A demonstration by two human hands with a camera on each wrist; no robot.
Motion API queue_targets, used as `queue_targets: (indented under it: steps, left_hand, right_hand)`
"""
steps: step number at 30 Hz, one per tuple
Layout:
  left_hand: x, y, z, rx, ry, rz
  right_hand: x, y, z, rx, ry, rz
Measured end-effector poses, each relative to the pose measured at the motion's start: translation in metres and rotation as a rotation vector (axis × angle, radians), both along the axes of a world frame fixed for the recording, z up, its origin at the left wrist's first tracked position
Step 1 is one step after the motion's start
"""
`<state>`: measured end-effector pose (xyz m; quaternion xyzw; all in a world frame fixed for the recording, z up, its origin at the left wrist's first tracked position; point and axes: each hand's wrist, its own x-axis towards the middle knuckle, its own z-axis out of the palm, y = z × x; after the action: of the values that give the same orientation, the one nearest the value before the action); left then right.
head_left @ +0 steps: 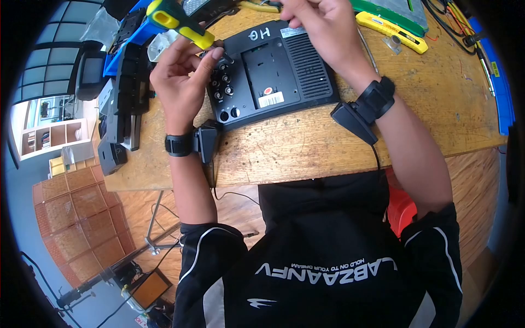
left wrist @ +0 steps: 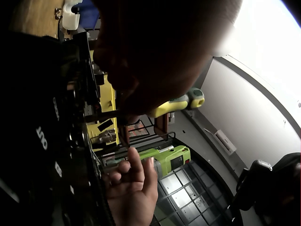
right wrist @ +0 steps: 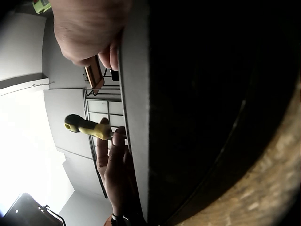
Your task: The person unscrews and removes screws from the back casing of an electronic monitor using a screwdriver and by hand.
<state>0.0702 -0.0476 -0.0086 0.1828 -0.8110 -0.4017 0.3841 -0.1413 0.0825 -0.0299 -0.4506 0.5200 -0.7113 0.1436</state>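
A screwdriver with a yellow and dark green handle (head_left: 178,22) stands tilted in my left hand (head_left: 183,82). The thumb and fingers pinch it low on its shaft, just below the handle. Its lower end is at the row of round metal connectors (head_left: 224,85) on a black device (head_left: 284,109). This device lies on the workbench, with a vent grille, a recessed panel and white markings facing up. My right hand (head_left: 331,33) is over the far right corner of the device, its fingers loosely bent. In the left wrist view that right hand (left wrist: 131,188) shows nothing held.
A yellow utility knife (head_left: 391,33) lies on the wooden workbench (head_left: 306,147) to the right, beside a green case (head_left: 394,13). Yellow-handled pliers (head_left: 260,6) lie beyond the device. Black equipment (head_left: 128,82) is stacked on the left, and cables (head_left: 454,27) run at the far right.
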Motion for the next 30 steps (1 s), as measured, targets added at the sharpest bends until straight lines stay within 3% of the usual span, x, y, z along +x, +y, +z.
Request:
queue_targets:
  steps: [2, 4, 8, 10, 11, 13, 14, 15, 17, 19, 20, 23, 30]
  left_hand:
    - [0.000, -0.001, -0.004, -0.095, -0.006, -0.009]
    - [-0.001, 0.004, -0.005, -0.154, 0.046, -0.003]
    - [0.000, 0.009, 0.004, -0.188, 0.011, -0.002]
    - [0.003, 0.006, 0.006, -0.266, -0.012, 0.032]
    - [0.005, 0.004, 0.007, -0.344, -0.034, 0.065]
    - [0.008, -0.008, 0.011, -0.237, 0.169, 0.206]
    - [0.011, -0.017, 0.011, -0.198, 0.220, 0.299]
    - [0.016, -0.026, 0.011, -0.158, 0.267, 0.393]
    - [0.027, -0.049, 0.000, -0.183, 0.164, 0.484]
    - [0.033, -0.063, -0.014, -0.151, -0.012, 0.535]
    - [0.036, -0.069, -0.017, -0.244, -0.183, 0.570]
    - [0.040, -0.069, -0.024, -0.192, -0.438, 0.606]
    - [0.041, -0.084, -0.041, -0.214, -0.461, 0.581]
  right_hand:
    - [0.003, 0.002, 0.005, -0.035, 0.060, 0.011]
    - [0.010, 0.009, 0.012, 0.035, 0.209, 0.220]
    - [0.019, 0.006, -0.002, 0.021, 0.429, 0.138]
    - [0.019, -0.005, -0.008, -0.233, 0.533, 0.107]
    - [0.020, -0.005, -0.008, -0.233, 0.534, 0.108]
    - [0.021, -0.001, -0.002, -0.217, 0.107, 0.092]
    - [0.013, -0.002, 0.004, -0.167, 0.138, 0.031]
    - [0.004, -0.001, -0.001, -0.125, 0.008, 0.002]
    - [-0.006, -0.005, -0.003, -0.181, -0.091, -0.138]
    - [-0.007, -0.003, 0.003, -0.091, -0.511, -0.107]
    - [-0.008, -0.004, 0.001, -0.093, -0.508, -0.102]
    - [-0.015, -0.006, -0.007, -0.008, -0.686, -0.168]
    - [-0.019, -0.008, -0.014, 0.060, -0.648, -0.197]
